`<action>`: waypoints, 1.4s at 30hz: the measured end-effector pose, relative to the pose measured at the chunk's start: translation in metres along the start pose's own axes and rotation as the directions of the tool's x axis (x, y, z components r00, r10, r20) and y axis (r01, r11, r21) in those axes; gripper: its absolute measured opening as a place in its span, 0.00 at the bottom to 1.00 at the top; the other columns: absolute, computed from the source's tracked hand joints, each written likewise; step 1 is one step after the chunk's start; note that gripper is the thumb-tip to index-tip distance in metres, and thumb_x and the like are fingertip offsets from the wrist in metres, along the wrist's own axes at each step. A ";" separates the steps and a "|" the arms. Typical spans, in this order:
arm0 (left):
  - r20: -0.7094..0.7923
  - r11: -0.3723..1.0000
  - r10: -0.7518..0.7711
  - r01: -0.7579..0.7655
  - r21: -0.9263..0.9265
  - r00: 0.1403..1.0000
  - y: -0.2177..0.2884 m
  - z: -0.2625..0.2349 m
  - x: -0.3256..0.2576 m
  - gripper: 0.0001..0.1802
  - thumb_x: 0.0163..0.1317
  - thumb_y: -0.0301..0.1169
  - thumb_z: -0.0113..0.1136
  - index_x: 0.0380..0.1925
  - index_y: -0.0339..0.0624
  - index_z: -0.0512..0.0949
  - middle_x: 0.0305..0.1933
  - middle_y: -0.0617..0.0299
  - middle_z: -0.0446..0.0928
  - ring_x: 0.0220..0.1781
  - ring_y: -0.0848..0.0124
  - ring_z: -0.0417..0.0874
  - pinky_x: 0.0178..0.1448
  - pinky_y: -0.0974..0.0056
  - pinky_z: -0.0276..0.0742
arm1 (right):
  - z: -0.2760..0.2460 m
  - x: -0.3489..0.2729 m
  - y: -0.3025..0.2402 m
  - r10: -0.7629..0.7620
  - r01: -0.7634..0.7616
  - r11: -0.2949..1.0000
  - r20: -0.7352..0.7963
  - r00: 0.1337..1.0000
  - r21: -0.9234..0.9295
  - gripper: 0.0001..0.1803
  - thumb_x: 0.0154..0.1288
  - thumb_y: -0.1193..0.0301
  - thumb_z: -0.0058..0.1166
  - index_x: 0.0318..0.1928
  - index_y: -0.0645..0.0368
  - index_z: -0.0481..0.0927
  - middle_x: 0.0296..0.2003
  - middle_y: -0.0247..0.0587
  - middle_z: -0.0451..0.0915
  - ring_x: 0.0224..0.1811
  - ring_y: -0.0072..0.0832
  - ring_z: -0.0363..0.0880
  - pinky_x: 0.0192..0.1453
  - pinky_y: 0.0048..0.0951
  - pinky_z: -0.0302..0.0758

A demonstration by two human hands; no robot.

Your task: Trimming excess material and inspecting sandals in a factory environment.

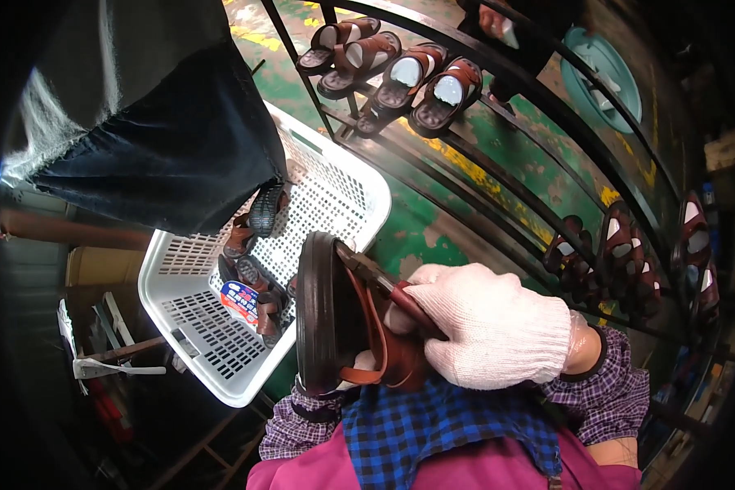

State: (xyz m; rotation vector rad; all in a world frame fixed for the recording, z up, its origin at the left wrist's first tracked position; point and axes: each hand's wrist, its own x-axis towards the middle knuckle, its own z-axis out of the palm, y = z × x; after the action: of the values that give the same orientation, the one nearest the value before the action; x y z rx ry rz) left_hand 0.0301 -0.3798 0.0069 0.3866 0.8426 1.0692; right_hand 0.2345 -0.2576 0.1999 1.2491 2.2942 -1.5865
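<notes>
In front of my lap a brown sandal (320, 314) with a dark sole is turned on its side. My left hand (366, 360), in a white glove, grips it from behind and below; most of that hand is hidden by the sandal. My right hand (498, 327), also in a white knit glove, is closed around red-handled pliers (410, 304). The dark jaws of the pliers touch the edge of the sandal where the upper meets the sole. Whether the jaws pinch anything cannot be made out.
A white plastic basket (367, 175) at the left holds several sandals (249, 273) and a printed card (241, 300). Dark cloth (171, 147) hangs over its far side. A black metal rack (498, 220) with sandals (445, 94) curves along the right. Beyond it are another person's hand (492, 22) and a teal basin (621, 77).
</notes>
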 end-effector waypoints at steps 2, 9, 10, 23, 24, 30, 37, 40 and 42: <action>-0.052 0.811 0.450 -0.383 0.443 0.891 0.001 0.002 0.009 0.30 0.78 0.36 0.47 0.75 0.42 0.54 0.71 0.52 0.64 0.67 0.61 0.72 0.72 0.57 0.69 | -0.003 0.005 -0.002 0.060 -0.062 0.996 0.042 0.997 0.067 0.11 0.56 0.72 0.56 0.40 0.60 0.82 0.38 0.49 0.83 0.43 0.49 0.84 0.49 0.41 0.80; -0.083 0.819 0.362 -0.274 0.504 0.929 -0.003 0.005 0.014 0.31 0.77 0.36 0.49 0.75 0.42 0.55 0.70 0.52 0.65 0.67 0.61 0.74 0.71 0.55 0.72 | 0.028 0.022 0.032 0.004 -0.080 0.730 0.113 0.994 0.679 0.09 0.55 0.71 0.57 0.30 0.65 0.83 0.19 0.46 0.78 0.22 0.30 0.79 0.30 0.32 0.76; -0.092 0.819 0.348 -0.255 0.514 0.933 -0.005 0.005 0.014 0.31 0.77 0.36 0.50 0.75 0.42 0.56 0.70 0.52 0.65 0.67 0.61 0.74 0.70 0.55 0.72 | 0.032 0.024 0.036 -0.048 -0.083 0.589 0.138 0.989 0.804 0.08 0.54 0.72 0.57 0.29 0.66 0.82 0.19 0.42 0.79 0.21 0.27 0.78 0.27 0.29 0.74; -0.162 0.957 0.169 -0.123 0.263 0.972 0.034 0.048 0.012 0.32 0.76 0.42 0.49 0.73 0.38 0.57 0.69 0.48 0.66 0.66 0.53 0.75 0.67 0.47 0.76 | 0.077 0.052 0.074 0.127 0.242 -0.196 -0.220 0.967 0.950 0.13 0.45 0.77 0.47 0.31 0.75 0.77 0.24 0.46 0.75 0.18 0.28 0.70 0.20 0.26 0.66; -0.129 0.977 0.173 -0.186 -0.103 0.977 0.052 0.064 0.009 0.35 0.78 0.49 0.43 0.74 0.36 0.56 0.70 0.45 0.66 0.66 0.45 0.74 0.66 0.42 0.76 | 0.080 0.055 0.092 0.120 0.235 -0.195 -0.215 0.969 0.952 0.13 0.45 0.77 0.47 0.31 0.75 0.77 0.24 0.46 0.75 0.18 0.28 0.70 0.20 0.26 0.66; 0.046 0.817 0.235 -0.172 -0.550 0.971 0.061 0.059 0.006 0.38 0.77 0.49 0.44 0.75 0.35 0.50 0.73 0.39 0.61 0.68 0.37 0.71 0.66 0.36 0.76 | 0.056 0.040 0.106 0.256 0.120 0.231 -0.179 0.950 0.966 0.27 0.46 0.84 0.52 0.52 0.74 0.78 0.36 0.47 0.79 0.33 0.31 0.77 0.38 0.31 0.78; -0.095 0.853 0.003 -0.052 -0.519 0.996 0.071 0.084 0.018 0.34 0.79 0.48 0.38 0.75 0.36 0.52 0.73 0.43 0.62 0.66 0.46 0.74 0.64 0.42 0.78 | 0.029 0.040 0.062 -0.527 0.148 0.812 -0.601 0.601 -0.564 0.21 0.49 0.77 0.62 0.47 0.64 0.82 0.59 0.46 0.74 0.58 0.47 0.76 0.70 0.52 0.66; 0.090 0.813 0.184 -0.100 -0.574 0.979 0.048 0.069 0.024 0.37 0.79 0.53 0.34 0.74 0.35 0.52 0.72 0.39 0.62 0.74 0.43 0.65 0.70 0.41 0.73 | 0.007 0.053 0.053 -0.702 -0.092 0.558 -0.529 0.476 -0.825 0.23 0.49 0.75 0.63 0.50 0.58 0.84 0.57 0.39 0.75 0.59 0.36 0.75 0.75 0.59 0.58; 0.379 0.235 0.608 0.298 -0.925 0.697 0.010 0.076 0.046 0.31 0.77 0.58 0.34 0.65 0.47 0.64 0.54 0.52 0.66 0.51 0.54 0.66 0.51 0.48 0.70 | 0.001 0.069 0.056 -0.790 -0.168 0.458 -0.486 0.372 -0.873 0.23 0.53 0.72 0.62 0.53 0.56 0.83 0.56 0.33 0.75 0.57 0.30 0.76 0.77 0.59 0.56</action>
State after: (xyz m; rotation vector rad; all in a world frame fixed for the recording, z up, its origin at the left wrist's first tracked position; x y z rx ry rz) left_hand 0.0920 -0.3265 0.0425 -0.2491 -0.7369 1.3121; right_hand 0.2257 -0.2124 0.1239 1.3685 3.3671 0.7575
